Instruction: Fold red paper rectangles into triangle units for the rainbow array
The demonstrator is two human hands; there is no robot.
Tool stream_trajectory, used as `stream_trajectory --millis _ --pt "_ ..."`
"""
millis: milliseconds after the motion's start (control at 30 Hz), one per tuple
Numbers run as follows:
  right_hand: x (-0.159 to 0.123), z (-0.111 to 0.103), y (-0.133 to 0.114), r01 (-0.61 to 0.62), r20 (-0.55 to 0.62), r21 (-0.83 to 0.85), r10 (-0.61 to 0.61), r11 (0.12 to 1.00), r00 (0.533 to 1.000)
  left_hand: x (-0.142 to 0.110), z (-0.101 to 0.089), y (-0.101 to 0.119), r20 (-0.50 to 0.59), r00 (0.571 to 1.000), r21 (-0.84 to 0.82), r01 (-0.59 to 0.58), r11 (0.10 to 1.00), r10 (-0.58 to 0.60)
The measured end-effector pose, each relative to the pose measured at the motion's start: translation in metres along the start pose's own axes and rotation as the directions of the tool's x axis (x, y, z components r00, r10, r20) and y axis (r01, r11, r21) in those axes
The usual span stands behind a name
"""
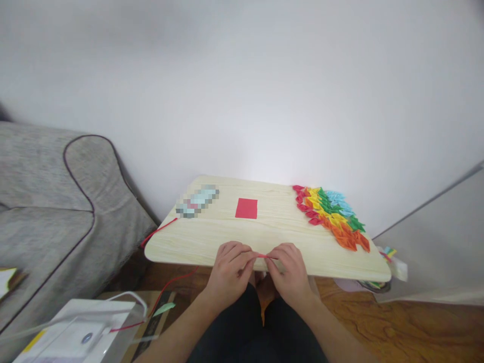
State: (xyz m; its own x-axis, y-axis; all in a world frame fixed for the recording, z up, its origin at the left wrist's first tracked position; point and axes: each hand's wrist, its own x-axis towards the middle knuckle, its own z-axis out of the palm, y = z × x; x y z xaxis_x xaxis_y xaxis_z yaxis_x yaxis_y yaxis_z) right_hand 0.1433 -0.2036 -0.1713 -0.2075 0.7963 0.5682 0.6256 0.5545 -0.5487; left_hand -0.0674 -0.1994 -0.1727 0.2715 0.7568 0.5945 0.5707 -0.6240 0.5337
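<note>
Between my two hands, just over the table's front edge, a small piece of red paper (262,255) shows as a thin strip. The thumb and fingers of my left hand (233,262) pinch one end of it. At the other end, my right hand (289,267) pinches it the same way. Most of the piece is covered by my fingers, so its folds cannot be made out. Beyond my hands a flat square of red paper (246,208) lies on the pale wooden table (223,237).
Folded paper pieces (328,214) in red, orange, yellow, green and blue lie in rows at the right. A blurred phone-like object (198,200) with a red cable (159,232) lies at the left. A grey sofa (91,201) stands beyond, and a white wall (242,101) behind.
</note>
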Motion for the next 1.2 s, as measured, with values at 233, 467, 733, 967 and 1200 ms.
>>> stream_trajectory --millis 233,467,733,967,1200 --pt "0.071 -0.036 -0.031 -0.065 -0.042 0.359 0.085 0.931 0.995 0.064 -0.028 0.019 -0.027 0.986 -0.278 0.149 0.949 -0.163" --pt "0.112 -0.041 -0.035 -0.106 -0.143 0.361 0.167 0.927 0.975 0.107 -0.041 0.020 -0.107 0.968 -0.345 0.179 0.921 -0.229" --pt "0.115 -0.039 -0.044 0.007 -0.313 0.277 0.083 0.961 0.946 0.110 -0.039 0.030 -0.212 0.963 -0.240 0.113 0.964 -0.166" --pt "0.099 -0.042 -0.055 0.066 -0.395 0.184 0.012 0.981 0.919 0.090 -0.031 0.044 -0.284 0.952 -0.192 0.060 0.980 -0.114" --pt "0.088 -0.048 -0.063 0.038 -0.350 0.209 0.039 0.977 0.936 0.082 -0.034 0.054 -0.323 0.943 -0.164 0.029 0.986 -0.082"
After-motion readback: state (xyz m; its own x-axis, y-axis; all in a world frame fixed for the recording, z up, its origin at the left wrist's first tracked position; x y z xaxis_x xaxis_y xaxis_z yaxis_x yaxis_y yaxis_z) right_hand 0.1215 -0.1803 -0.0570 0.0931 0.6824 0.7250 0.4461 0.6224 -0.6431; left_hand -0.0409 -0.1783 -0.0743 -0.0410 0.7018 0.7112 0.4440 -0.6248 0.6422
